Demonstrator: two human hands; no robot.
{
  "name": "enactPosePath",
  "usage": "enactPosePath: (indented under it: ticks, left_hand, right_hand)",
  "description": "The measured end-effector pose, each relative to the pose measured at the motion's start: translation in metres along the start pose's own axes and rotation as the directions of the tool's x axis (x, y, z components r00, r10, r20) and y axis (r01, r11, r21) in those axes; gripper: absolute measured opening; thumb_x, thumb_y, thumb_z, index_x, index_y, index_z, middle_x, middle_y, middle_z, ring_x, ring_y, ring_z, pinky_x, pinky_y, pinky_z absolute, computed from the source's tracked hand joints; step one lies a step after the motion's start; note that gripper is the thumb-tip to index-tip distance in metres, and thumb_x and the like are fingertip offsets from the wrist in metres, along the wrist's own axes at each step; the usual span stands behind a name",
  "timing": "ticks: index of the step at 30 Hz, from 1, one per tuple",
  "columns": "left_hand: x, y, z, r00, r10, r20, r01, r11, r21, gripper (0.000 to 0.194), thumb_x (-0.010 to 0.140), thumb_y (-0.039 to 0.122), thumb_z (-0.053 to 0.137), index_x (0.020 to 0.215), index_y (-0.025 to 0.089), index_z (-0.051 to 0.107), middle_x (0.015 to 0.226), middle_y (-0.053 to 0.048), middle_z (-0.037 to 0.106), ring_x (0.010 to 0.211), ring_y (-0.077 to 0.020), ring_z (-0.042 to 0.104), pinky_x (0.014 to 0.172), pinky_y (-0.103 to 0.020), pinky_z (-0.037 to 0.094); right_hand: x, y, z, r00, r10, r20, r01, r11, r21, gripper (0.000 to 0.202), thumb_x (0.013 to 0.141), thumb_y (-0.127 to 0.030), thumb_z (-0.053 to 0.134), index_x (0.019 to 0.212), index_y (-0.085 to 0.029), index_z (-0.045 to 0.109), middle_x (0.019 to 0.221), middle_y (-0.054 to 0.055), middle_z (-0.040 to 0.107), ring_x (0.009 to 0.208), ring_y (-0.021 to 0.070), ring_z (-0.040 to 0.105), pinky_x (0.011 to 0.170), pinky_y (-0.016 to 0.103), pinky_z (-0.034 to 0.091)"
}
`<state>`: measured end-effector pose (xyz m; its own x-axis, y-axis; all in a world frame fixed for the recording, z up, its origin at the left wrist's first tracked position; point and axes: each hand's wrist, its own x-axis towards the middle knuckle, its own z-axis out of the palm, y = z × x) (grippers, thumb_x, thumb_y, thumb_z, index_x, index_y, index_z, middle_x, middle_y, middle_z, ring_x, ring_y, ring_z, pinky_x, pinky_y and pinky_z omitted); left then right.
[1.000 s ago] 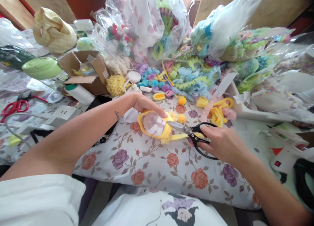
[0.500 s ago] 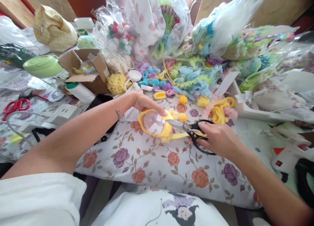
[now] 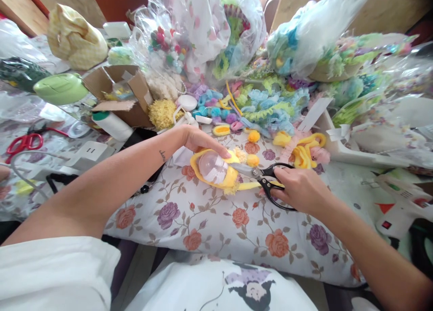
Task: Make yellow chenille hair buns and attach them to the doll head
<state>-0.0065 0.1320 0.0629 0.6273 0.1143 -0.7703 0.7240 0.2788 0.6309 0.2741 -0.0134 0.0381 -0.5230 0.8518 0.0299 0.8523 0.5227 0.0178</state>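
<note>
My left hand [image 3: 206, 144] is closed on a yellow fuzzy piece [image 3: 225, 181] wrapped around a clear plastic dome [image 3: 210, 166]. Its thumb or finger presses on the yellow rim, and the other fingers are partly hidden. My right hand [image 3: 300, 189] grips black-handled scissors [image 3: 256, 172] through the loops. The blades lie against the right side of the yellow piece and are partly hidden there. A yellow strip [image 3: 250, 185] runs from the piece under the scissors. Just above the blades sits a yellow pompom [image 3: 252, 160].
Yellow plush strips [image 3: 304, 153] lie beside a white tray [image 3: 355, 155] on the right. A glue gun [image 3: 394, 198] rests at far right. Behind are pompoms, ruffled trims and plastic bags [image 3: 314, 36]. At left are a cardboard box [image 3: 142, 88], thread spool [image 3: 113, 126] and red scissors [image 3: 25, 144].
Both hands keep nearly the same pose on the yellow piece and the scissors. The whole view has shifted very slightly.
</note>
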Motion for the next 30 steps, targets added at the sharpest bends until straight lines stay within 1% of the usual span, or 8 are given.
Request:
enactPosePath:
  ticks: [5, 8, 13, 16, 20, 24, 27, 30]
  left_hand:
    - [0.0001, 0.0006, 0.0013, 1.0, 0.017, 0.011, -0.017, 1.0, -0.019, 0.055, 0.073, 0.043, 0.066, 0.12, 0.015, 0.061, 0.099, -0.004, 0.069, 0.12, -0.0265, 0.053, 0.094, -0.032, 0.043]
    - [0.0003, -0.0001, 0.0008, 0.999, 0.029, 0.03, -0.028, 0.999, -0.026, 0.052, 0.074, 0.041, 0.066, 0.12, 0.016, 0.06, 0.099, -0.003, 0.07, 0.121, -0.0254, 0.054, 0.096, -0.032, 0.042]
    - [-0.0005, -0.0015, 0.0004, 0.998, 0.053, 0.037, -0.052, 0.998, -0.041, 0.051, 0.077, 0.038, 0.064, 0.121, 0.014, 0.059, 0.102, -0.005, 0.071, 0.121, -0.0247, 0.054, 0.098, -0.032, 0.041]
    - [-0.0002, -0.0015, 0.0007, 0.998, 0.049, 0.039, -0.047, 0.998, -0.034, 0.051, 0.076, 0.039, 0.066, 0.121, 0.013, 0.06, 0.103, -0.005, 0.07, 0.121, -0.0254, 0.054, 0.095, -0.03, 0.043]
    - [0.0018, -0.002, 0.0007, 0.998, 0.048, 0.042, -0.046, 0.998, -0.047, 0.054, 0.074, 0.041, 0.069, 0.12, 0.014, 0.061, 0.103, -0.006, 0.071, 0.12, -0.0265, 0.055, 0.095, -0.032, 0.044]
    - [0.0019, -0.0018, 0.0025, 0.999, 0.047, 0.007, -0.046, 0.994, -0.104, 0.05, 0.072, 0.035, 0.072, 0.117, 0.014, 0.065, 0.103, -0.009, 0.073, 0.118, -0.0267, 0.058, 0.096, -0.033, 0.045]
    - [0.0004, -0.0005, 0.0055, 0.999, 0.042, -0.032, -0.046, 0.989, -0.141, 0.05, 0.069, 0.028, 0.074, 0.115, 0.012, 0.067, 0.101, -0.01, 0.073, 0.118, -0.0281, 0.058, 0.095, -0.035, 0.045]
    - [-0.0005, 0.0005, 0.0077, 0.998, 0.031, -0.054, -0.04, 0.984, -0.172, 0.049, 0.069, 0.024, 0.074, 0.116, 0.01, 0.066, 0.099, -0.009, 0.073, 0.116, -0.0281, 0.059, 0.093, -0.035, 0.045]
  right_hand:
    - [0.0016, 0.0008, 0.0035, 1.0, 0.006, -0.02, -0.006, 1.0, -0.013, 0.016, 0.078, -0.031, 0.053, 0.069, -0.02, 0.045, 0.057, 0.003, 0.055, 0.05, 0.0164, 0.048, 0.05, 0.028, 0.018]
    - [0.0027, 0.001, 0.0058, 1.0, -0.003, -0.015, 0.003, 1.0, -0.015, 0.014, 0.077, -0.03, 0.052, 0.069, -0.02, 0.046, 0.059, 0.003, 0.056, 0.052, 0.0166, 0.049, 0.05, 0.028, 0.018]
    - [0.0033, 0.0006, 0.0074, 0.999, -0.009, -0.048, 0.006, 0.999, -0.046, 0.015, 0.078, -0.032, 0.052, 0.07, -0.02, 0.048, 0.06, 0.005, 0.057, 0.053, 0.0177, 0.05, 0.05, 0.028, 0.019]
    - [0.003, 0.0007, 0.0074, 0.999, -0.021, -0.041, 0.018, 0.997, -0.072, 0.015, 0.079, -0.031, 0.052, 0.07, -0.019, 0.049, 0.06, 0.005, 0.057, 0.052, 0.0182, 0.05, 0.05, 0.029, 0.019]
    - [0.0031, 0.0007, 0.0082, 0.999, -0.022, -0.05, 0.015, 0.993, -0.12, 0.017, 0.079, -0.032, 0.053, 0.069, -0.018, 0.051, 0.06, 0.006, 0.058, 0.051, 0.0186, 0.051, 0.05, 0.029, 0.018]
    - [0.004, 0.0002, 0.0086, 0.997, -0.029, -0.076, 0.018, 0.988, -0.151, 0.02, 0.078, -0.034, 0.053, 0.067, -0.017, 0.052, 0.056, 0.006, 0.057, 0.049, 0.0178, 0.05, 0.049, 0.028, 0.017]
    - [0.0046, -0.0006, 0.0074, 0.998, -0.033, -0.059, 0.023, 0.985, -0.17, 0.02, 0.076, -0.034, 0.055, 0.065, -0.016, 0.054, 0.055, 0.006, 0.057, 0.048, 0.0171, 0.05, 0.048, 0.027, 0.016]
    - [0.005, -0.0012, 0.0056, 0.999, -0.029, -0.038, 0.021, 0.983, -0.182, 0.02, 0.074, -0.033, 0.057, 0.066, -0.015, 0.055, 0.055, 0.007, 0.059, 0.049, 0.0176, 0.052, 0.048, 0.027, 0.017]
